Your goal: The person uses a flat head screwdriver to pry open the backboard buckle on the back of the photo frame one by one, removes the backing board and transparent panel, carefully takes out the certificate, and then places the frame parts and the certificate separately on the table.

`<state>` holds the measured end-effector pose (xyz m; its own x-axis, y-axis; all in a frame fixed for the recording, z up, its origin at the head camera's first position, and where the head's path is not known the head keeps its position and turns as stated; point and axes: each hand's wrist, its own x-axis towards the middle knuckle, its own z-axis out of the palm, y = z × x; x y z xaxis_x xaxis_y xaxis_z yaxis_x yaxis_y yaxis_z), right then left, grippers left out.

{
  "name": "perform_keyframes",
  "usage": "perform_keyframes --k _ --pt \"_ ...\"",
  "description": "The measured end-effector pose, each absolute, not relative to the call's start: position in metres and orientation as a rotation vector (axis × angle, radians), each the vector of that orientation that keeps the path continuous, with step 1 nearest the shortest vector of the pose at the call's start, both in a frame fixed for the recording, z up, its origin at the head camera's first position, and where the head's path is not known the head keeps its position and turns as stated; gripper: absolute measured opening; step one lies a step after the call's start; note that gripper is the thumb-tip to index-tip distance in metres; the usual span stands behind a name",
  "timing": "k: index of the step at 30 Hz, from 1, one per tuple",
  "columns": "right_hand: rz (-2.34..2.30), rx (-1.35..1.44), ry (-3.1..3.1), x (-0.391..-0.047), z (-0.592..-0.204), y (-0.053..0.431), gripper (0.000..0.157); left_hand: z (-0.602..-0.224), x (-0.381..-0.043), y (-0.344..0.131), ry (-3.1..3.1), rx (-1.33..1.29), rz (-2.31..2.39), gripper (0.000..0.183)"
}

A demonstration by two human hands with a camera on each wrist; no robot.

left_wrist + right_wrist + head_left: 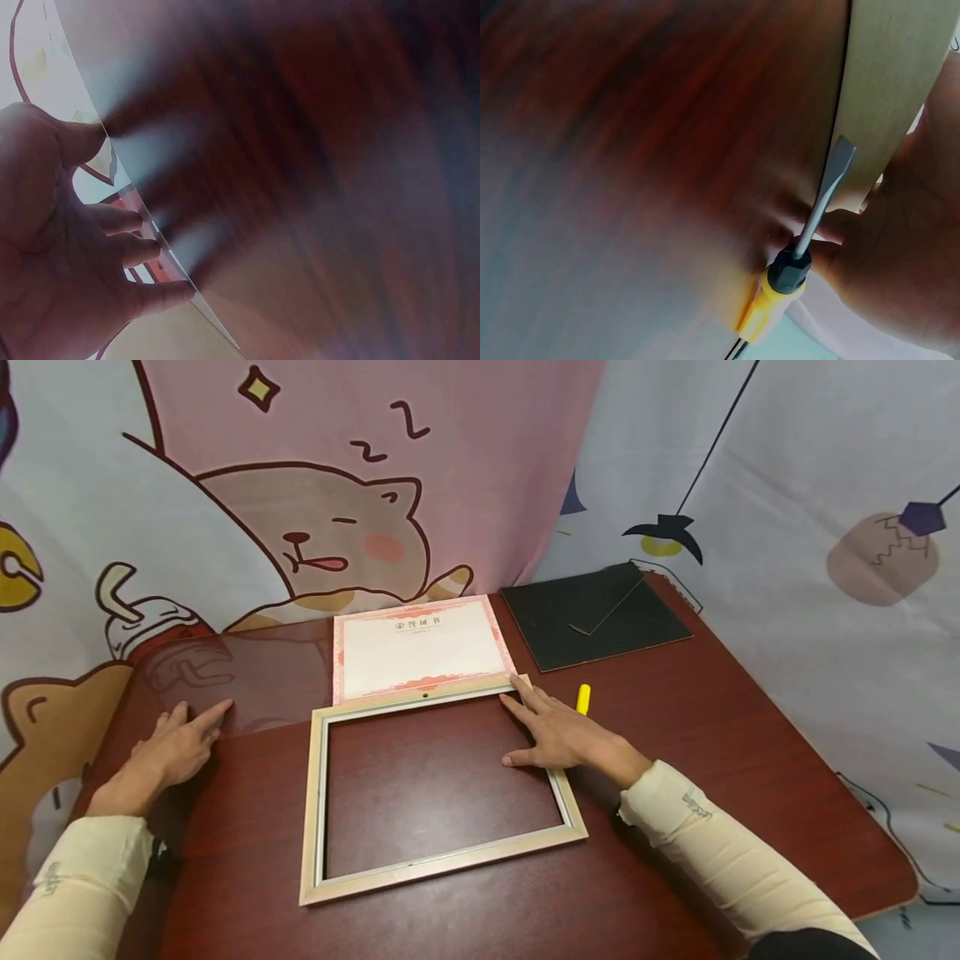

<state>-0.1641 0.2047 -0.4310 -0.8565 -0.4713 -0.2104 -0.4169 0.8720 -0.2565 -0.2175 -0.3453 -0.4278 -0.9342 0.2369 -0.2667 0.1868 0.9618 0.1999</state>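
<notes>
My left hand (168, 750) rests near the table's left side with fingers spread, fingertips at the edge of a clear sheet (281, 681) that lies flat. In the left wrist view, the left fingertips (176, 291) meet that sheet's thin edge. A pale wooden picture frame (442, 862), hollow in the middle, lies in front of me. Over its upper right corner rests my right hand (561, 732), thumb extended inside the opening. Beside that hand is a screwdriver (821, 206) with a yellow handle, partly hidden in the head view.
A certificate (420, 652) with a pink border lies behind the picture frame, its lower edge against the top bar. Farther right is a black backing board (555, 618) with a stand. The dark red table (750, 777) meets a cartoon-printed curtain (487, 485) behind.
</notes>
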Motion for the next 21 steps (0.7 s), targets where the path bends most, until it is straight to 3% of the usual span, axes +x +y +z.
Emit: perform_keyframes --k 21 --pt "-0.325 -0.664 2.76 -0.1611 -0.428 0.204 0.096 -0.4258 -0.2194 -0.3458 2.802 0.293 0.249 0.06"
